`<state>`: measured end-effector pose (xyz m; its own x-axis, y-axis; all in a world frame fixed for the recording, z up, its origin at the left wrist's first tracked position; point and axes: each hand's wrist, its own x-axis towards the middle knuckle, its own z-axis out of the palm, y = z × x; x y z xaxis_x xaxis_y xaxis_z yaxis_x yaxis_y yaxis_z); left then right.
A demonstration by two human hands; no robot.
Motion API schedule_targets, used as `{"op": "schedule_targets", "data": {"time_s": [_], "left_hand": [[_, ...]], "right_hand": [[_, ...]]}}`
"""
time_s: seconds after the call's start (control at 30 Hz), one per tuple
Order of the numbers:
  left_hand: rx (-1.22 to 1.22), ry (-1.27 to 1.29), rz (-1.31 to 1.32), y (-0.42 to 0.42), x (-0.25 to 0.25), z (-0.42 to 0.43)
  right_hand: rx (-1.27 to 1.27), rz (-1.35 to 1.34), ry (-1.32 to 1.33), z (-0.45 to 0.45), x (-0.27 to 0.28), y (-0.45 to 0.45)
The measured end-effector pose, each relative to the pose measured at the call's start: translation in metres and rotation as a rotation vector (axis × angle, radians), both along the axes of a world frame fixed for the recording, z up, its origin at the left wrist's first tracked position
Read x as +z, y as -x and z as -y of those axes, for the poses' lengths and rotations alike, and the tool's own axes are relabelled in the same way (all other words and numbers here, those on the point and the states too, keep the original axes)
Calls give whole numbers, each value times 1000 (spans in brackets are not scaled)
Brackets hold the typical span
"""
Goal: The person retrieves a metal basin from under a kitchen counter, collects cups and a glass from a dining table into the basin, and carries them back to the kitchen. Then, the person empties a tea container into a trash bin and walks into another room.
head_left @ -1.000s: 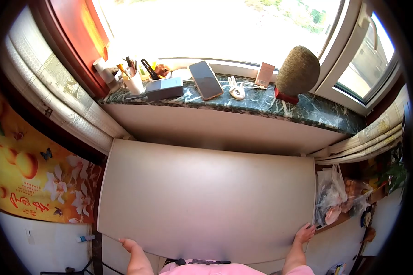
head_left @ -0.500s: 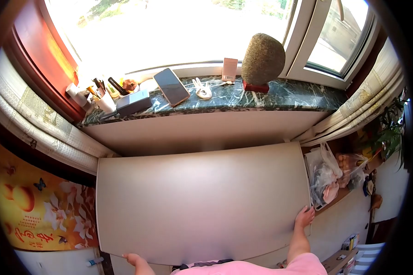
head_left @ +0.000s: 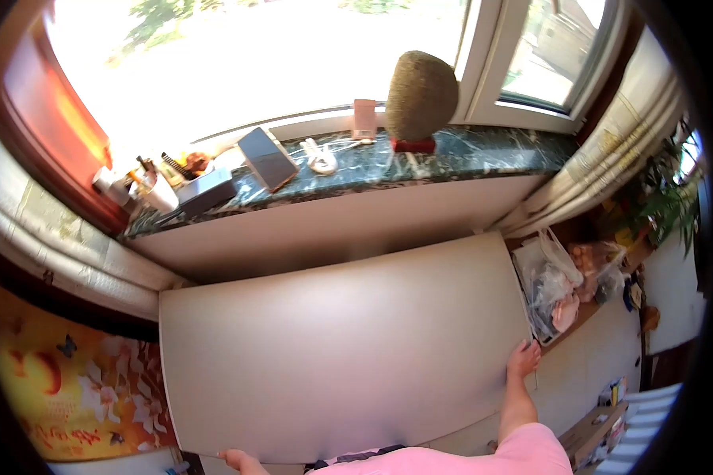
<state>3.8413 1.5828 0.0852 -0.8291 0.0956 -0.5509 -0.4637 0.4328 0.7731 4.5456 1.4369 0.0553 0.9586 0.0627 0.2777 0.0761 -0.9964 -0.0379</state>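
A large, plain beige board (head_left: 341, 356) fills the middle of the view, its near edge close to the pink shirt. At its lower left edge, my left hand (head_left: 242, 461) grips the rim, partly cut off by the bottom of the frame. My right hand (head_left: 524, 359) is closed on the board's right edge, near the corner of a tray with plastic bags (head_left: 554, 289). The undersides of both hands' grips are hidden.
Beyond the board, a dark marble sill (head_left: 483, 154) holds a rounded stone (head_left: 421, 95) on a red base, a phone (head_left: 268, 158), a white cable (head_left: 320, 157) and a pen cup (head_left: 160, 192). Curtains hang both sides; a plant (head_left: 669, 206) stands right.
The view has turned, so the sill and board appear tilted and shifted left. Both hands stay at the board's edges.
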Motion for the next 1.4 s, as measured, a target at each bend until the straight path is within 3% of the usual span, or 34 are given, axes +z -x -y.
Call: {"op": "schedule_targets", "data": {"time_s": [0.17,0.4,1.4], "left_hand": [[-6,230,-16,-16,27,-31],[-21,350,18,-38,71,-31],[-56,324,3,-37,48,-34]], "right_hand": [[17,29,-32,4,-6,-3],[10,-4,-48,-11,16,10],[-4,-31,-51,-16,26,16]]}}
